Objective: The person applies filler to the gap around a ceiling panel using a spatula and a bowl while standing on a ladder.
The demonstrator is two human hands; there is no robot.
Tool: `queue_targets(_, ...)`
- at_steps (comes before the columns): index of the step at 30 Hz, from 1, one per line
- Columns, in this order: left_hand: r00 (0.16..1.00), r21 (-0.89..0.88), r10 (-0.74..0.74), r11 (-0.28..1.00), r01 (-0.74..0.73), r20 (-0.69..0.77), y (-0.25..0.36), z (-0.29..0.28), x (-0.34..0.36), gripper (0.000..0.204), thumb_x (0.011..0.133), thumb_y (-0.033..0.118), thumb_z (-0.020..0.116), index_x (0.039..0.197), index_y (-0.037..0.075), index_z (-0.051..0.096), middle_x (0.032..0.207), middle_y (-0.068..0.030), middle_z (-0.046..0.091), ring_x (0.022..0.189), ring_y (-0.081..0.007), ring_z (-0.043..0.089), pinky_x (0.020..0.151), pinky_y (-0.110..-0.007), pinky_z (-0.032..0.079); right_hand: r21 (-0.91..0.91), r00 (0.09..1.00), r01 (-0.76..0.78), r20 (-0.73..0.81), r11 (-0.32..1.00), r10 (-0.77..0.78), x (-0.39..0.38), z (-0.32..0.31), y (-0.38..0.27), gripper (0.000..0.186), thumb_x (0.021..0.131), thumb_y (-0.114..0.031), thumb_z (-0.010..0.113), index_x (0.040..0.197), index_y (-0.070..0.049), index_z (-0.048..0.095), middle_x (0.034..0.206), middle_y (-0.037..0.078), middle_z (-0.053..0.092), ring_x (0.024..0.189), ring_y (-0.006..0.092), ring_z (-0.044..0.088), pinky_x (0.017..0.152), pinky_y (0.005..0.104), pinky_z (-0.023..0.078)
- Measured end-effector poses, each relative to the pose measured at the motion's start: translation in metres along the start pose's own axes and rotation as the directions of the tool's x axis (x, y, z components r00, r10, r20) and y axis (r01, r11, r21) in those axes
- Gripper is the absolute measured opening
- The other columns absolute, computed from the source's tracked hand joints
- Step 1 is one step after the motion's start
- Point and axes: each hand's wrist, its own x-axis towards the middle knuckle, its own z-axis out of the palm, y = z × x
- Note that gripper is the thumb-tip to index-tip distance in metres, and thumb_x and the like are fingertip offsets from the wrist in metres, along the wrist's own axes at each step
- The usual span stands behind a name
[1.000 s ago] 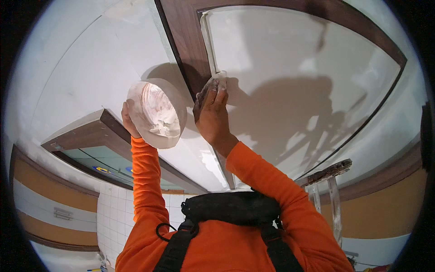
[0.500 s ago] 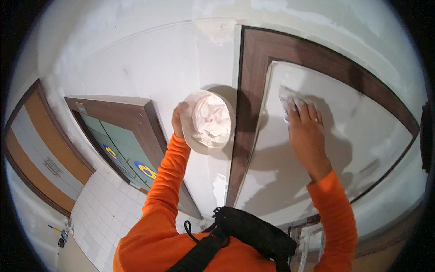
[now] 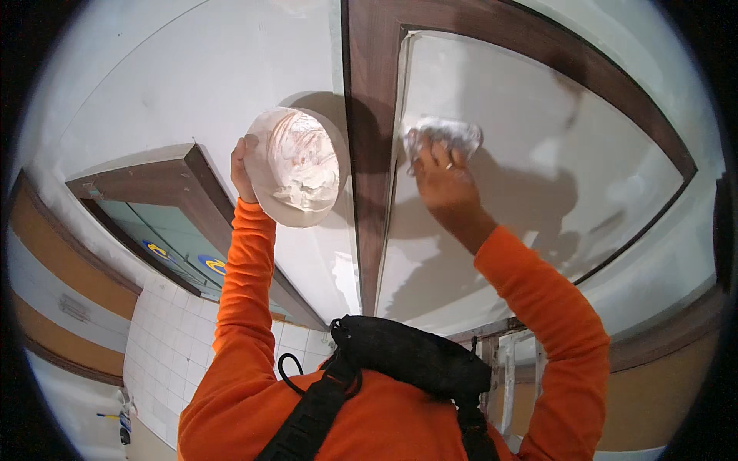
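Observation:
My left hand (image 3: 242,175) grips the side of a round whitish tub (image 3: 264,157), tilted so that its open mouth faces me. Lumpy white putty (image 3: 307,165) lies inside it. Against the white panel (image 3: 523,138), near the panel's left edge, my right hand (image 3: 446,175) presses a wide, flat putty knife (image 3: 461,135). Its fingers are closed on the knife, and motion smears the blade. A dark brown frame (image 3: 370,146) borders the panel and passes between my two hands.
Left of the tub, a brown-framed opening (image 3: 165,173) holds greenish doors with round blue-and-yellow stickers. Farther left is an orange-brown and grey door (image 3: 77,269). White floor tiles (image 3: 161,330) lie far below. Part of a pale ladder (image 3: 507,376) shows beside my right arm.
My right hand has swept the putty knife leftward across the panel, turning the blade. The view has shifted, so the tub and frame appear farther left and higher.

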Motion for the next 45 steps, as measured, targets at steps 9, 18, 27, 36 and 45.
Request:
queue_targets(9,0.999,0.033,0.013,0.999,-0.014,0.030,0.004,-0.008,0.002,0.065,0.097,0.047,0.042,0.135,-0.005,0.048,0.131,-0.0235,0.057,0.115,-0.0365,0.060,0.101,-0.049,0.049,0.232,0.916,0.070,0.369,0.970,-0.154,-0.043,-0.005,-0.042,0.033,0.086,-0.016,0.063,0.110,0.006,0.065,0.118,0.014,0.062,0.104,0.0256,0.058,0.083,0.0425,0.048)
queue_targets(18,0.993,-0.022,-0.041,0.999,0.044,0.112,-0.003,-0.001,0.004,0.064,0.098,0.046,0.041,0.137,-0.005,0.046,0.134,-0.0241,0.055,0.118,-0.0375,0.059,0.101,-0.050,0.049,-0.139,1.000,-0.022,-0.002,0.990,0.022,0.022,-0.003,0.011,0.031,0.087,-0.012,0.059,0.113,0.003,0.066,0.124,0.016,0.060,0.105,0.0225,0.056,0.089,0.0407,0.044)
queue_targets(27,0.998,0.010,0.008,1.000,-0.009,0.062,0.005,-0.004,0.001,0.065,0.097,0.046,0.042,0.137,-0.005,0.046,0.131,-0.0236,0.057,0.116,-0.0366,0.060,0.101,-0.049,0.050,-0.034,0.988,0.135,0.077,0.990,-0.132,-0.024,-0.011,-0.011,0.029,0.085,-0.015,0.061,0.111,-0.002,0.067,0.121,0.014,0.060,0.111,0.0240,0.055,0.088,0.0435,0.045)
queue_targets(36,1.000,0.084,0.025,0.996,-0.023,-0.018,0.005,-0.003,0.001,0.065,0.097,0.047,0.041,0.136,-0.005,0.047,0.130,-0.0227,0.058,0.116,-0.0352,0.060,0.101,-0.049,0.050,-0.182,0.998,-0.038,-0.062,0.983,0.027,0.061,-0.032,0.049,0.044,0.088,-0.026,0.060,0.127,-0.005,0.058,0.121,0.011,0.059,0.112,0.0233,0.053,0.094,0.0387,0.041)
queue_targets(45,0.998,-0.039,-0.010,0.999,0.013,0.061,0.001,-0.005,0.001,0.062,0.098,0.046,0.041,0.137,-0.003,0.048,0.132,-0.0226,0.057,0.117,-0.0358,0.060,0.101,-0.049,0.049,0.054,0.969,0.182,0.160,0.982,-0.188,-0.059,0.017,-0.045,0.028,0.086,-0.011,0.059,0.109,0.003,0.066,0.114,0.013,0.060,0.105,0.0286,0.055,0.089,0.0436,0.046)
